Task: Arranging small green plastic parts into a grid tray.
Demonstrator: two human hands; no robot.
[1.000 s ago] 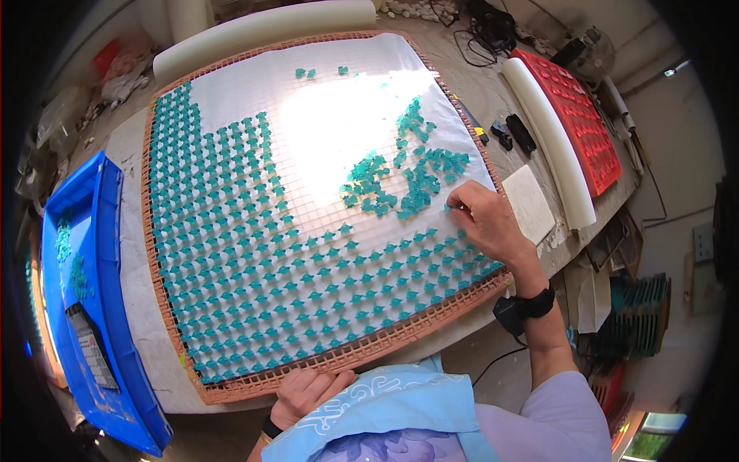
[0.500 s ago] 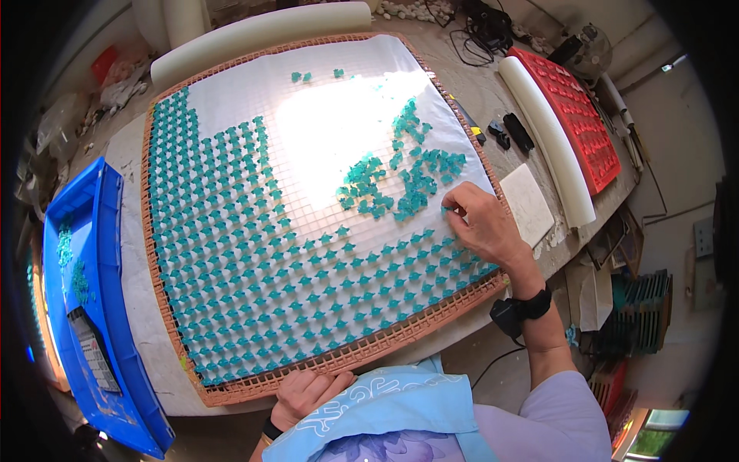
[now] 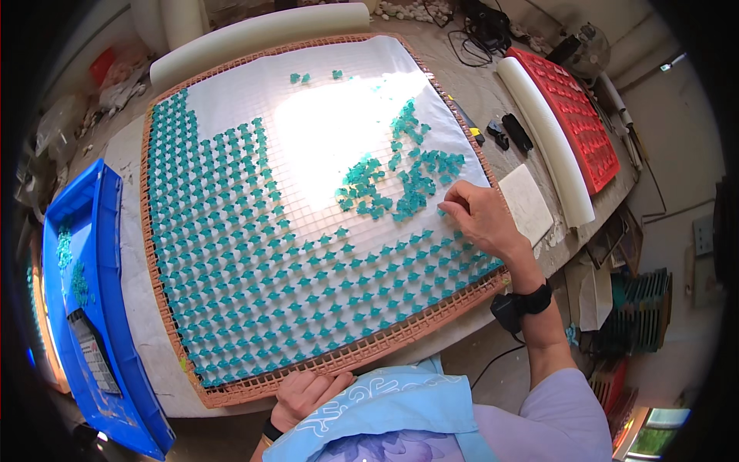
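Worktop: grey, dusty, carrying brown grid tray under white sheet. Teal pieces fill left and near rows; loose pile toward right edge. Right hand beside pile, fingertips pinched together on sheet. Left hand curled on near rim. Blue crate off left edge; red tray at far right corner.

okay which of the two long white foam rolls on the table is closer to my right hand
The white roll on the right, lying between the brown grid tray and the red tray. Your right hand is just beside it; the other roll lies along the far edge.

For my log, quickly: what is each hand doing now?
Left hand: resting on the grid tray edge, holding nothing.
Right hand: fingertips pinched beside the loose teal pieces; grasp unclear.
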